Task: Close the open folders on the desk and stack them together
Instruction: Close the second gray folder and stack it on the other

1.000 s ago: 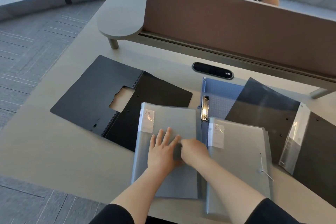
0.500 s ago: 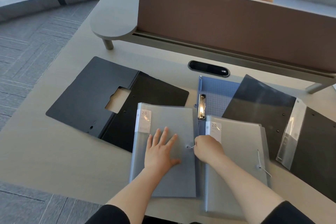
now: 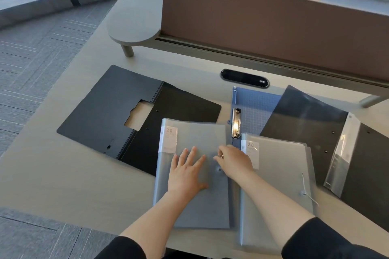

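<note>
Two grey translucent folders lie closed side by side at the desk's near edge. My left hand [image 3: 188, 171] rests flat with fingers spread on the left grey folder [image 3: 197, 202]. My right hand [image 3: 234, 162] pinches that folder's thin elastic cord near its right edge, just above the round fastener [image 3: 219, 169]. The right grey folder [image 3: 277, 187] has its own cord and button on the right side. A black folder [image 3: 117, 111] lies open at the left. Another black folder [image 3: 311, 124] with a clear sleeve lies open at the right. A blue clip folder [image 3: 252, 107] lies open beneath them.
A brown divider panel [image 3: 273, 23] with a small rounded shelf [image 3: 134, 25] crosses the desk behind the folders. A dark oval cable port [image 3: 244, 78] sits in the desk. A person sits beyond the divider. Carpeted floor lies to the left.
My right hand has pulled away from my left hand toward the folder's right edge and lifted the elastic cord. My left hand stays flat on the left grey folder.
</note>
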The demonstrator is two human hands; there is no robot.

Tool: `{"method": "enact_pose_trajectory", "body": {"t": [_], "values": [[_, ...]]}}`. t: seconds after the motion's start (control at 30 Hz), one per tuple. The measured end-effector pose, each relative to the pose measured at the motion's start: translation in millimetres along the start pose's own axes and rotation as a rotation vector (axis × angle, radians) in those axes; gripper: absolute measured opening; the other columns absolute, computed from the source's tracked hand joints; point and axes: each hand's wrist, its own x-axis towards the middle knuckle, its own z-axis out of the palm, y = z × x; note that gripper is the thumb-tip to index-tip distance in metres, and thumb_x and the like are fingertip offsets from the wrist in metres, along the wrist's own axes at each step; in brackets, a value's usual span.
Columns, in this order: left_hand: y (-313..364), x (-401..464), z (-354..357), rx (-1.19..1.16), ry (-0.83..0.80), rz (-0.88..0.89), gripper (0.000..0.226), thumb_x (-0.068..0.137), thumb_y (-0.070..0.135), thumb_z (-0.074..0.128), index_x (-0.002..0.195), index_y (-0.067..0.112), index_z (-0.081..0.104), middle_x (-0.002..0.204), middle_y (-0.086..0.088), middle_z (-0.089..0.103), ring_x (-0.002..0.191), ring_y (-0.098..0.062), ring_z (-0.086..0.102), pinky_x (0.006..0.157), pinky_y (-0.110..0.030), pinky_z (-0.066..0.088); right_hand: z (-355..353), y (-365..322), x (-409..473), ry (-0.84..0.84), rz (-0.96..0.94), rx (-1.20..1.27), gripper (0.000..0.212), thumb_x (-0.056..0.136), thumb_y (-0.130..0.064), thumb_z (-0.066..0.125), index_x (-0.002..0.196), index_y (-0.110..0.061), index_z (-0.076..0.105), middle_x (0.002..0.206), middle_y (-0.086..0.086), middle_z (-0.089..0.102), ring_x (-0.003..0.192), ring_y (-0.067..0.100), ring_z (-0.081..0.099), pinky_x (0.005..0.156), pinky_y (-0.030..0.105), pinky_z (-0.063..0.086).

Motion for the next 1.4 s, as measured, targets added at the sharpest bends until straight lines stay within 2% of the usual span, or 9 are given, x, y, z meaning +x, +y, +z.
{"method": "enact_pose_trajectory", "body": {"t": [0.23,0.37,0.47,0.6,0.73,0.83,1.0,1.17,1.4], "values": [[-35.1,-7.0,-14.1,-0.141,0.265,-0.325,0.084,0.079,0.046,0.076,0.150,0.018,0.039,0.161,-0.012,0.030,0.149,-0.033,0.026,0.118,-0.049,0.023,-8.3,12.1,-14.9,0.093,0.235,0.178,0.027,0.098,-0.027,0.045,0.118,-0.012,0.053,0.117,0.010,0.061,0.109,0.031,0.058,0.076,0.033,0.039],[-46.4,-11.0,-24.4,-0.298,0.258,-0.506,0.083,0.082,0.042,0.073,0.150,0.014,0.035,0.139,-0.013,0.047,0.122,-0.034,0.047,0.094,-0.043,0.045,-6.5,11.9,-20.9,0.005,0.374,0.350,0.025,0.089,-0.024,0.046,0.109,-0.012,0.056,0.102,0.011,0.067,0.092,0.034,0.067,0.081,0.033,0.053],[-48.8,-13.2,-25.1,-0.498,0.252,-0.621,0.078,0.083,0.040,0.072,0.147,0.011,0.039,0.130,-0.016,0.051,0.118,-0.037,0.048,0.093,-0.046,0.046,-6.7,10.7,-24.2,-0.054,0.421,0.467,0.007,0.084,-0.018,0.046,0.082,-0.012,0.048,0.074,0.010,0.068,0.060,0.030,0.069,0.057,0.023,0.052],[-57.0,-7.4,-23.8,-0.710,0.223,-0.757,0.061,0.079,0.043,0.072,0.126,0.010,0.052,0.121,-0.016,0.056,0.115,-0.037,0.050,0.091,-0.044,0.045,-5.2,11.1,-29.5,-0.033,0.427,0.601,0.018,0.084,-0.013,0.052,0.070,-0.015,0.040,0.057,0.008,0.059,0.046,0.026,0.063,0.038,0.018,0.038],[-70.7,-5.8,-19.6,-0.801,0.193,-0.732,0.047,0.071,0.054,0.067,0.090,0.011,0.067,0.089,-0.007,0.072,0.085,-0.029,0.068,0.066,-0.036,0.052,-1.1,12.6,-31.6,0.008,0.445,0.678,0.012,0.086,-0.022,0.059,0.087,-0.010,0.058,0.075,0.012,0.069,0.049,0.026,0.061,0.058,0.033,0.056],[-75.0,-8.2,-24.4,-0.884,0.216,-0.730,0.038,0.084,0.043,0.069,0.096,0.007,0.069,0.095,-0.009,0.073,0.080,-0.023,0.065,0.062,-0.033,0.045,0.4,13.3,-31.3,-0.002,0.411,0.670,0.018,0.088,-0.024,0.060,0.072,-0.016,0.056,0.069,0.001,0.057,0.068,0.027,0.060,0.072,0.040,0.058],[-75.9,-17.0,-43.1,-1.057,0.328,-0.705,0.035,0.090,0.035,0.069,0.109,0.006,0.062,0.105,-0.009,0.065,0.096,-0.027,0.061,0.080,-0.039,0.049,-1.7,8.7,-31.8,0.024,0.347,0.761,0.030,0.091,-0.025,0.057,0.065,-0.015,0.044,0.066,0.002,0.046,0.063,0.019,0.045,0.060,0.030,0.037],[-52.6,-14.2,-68.5,-1.128,0.401,-0.609,0.026,0.096,0.033,0.062,0.107,0.011,0.059,0.102,-0.004,0.060,0.088,-0.018,0.055,0.063,-0.027,0.040,-18.2,17.9,-34.7,0.133,0.304,0.823,0.030,0.090,-0.025,0.058,0.068,-0.014,0.041,0.067,0.003,0.045,0.062,0.019,0.041,0.057,0.032,0.032],[11.3,7.6,-63.6,-1.146,0.230,-0.488,0.022,0.092,0.032,0.064,0.101,0.013,0.062,0.096,-0.005,0.067,0.082,-0.019,0.063,0.068,-0.034,0.051,-36.7,90.8,-45.7,0.289,0.407,0.732,0.026,0.089,-0.023,0.058,0.067,-0.017,0.047,0.067,-0.001,0.055,0.067,0.023,0.050,0.055,0.031,0.033]]}}
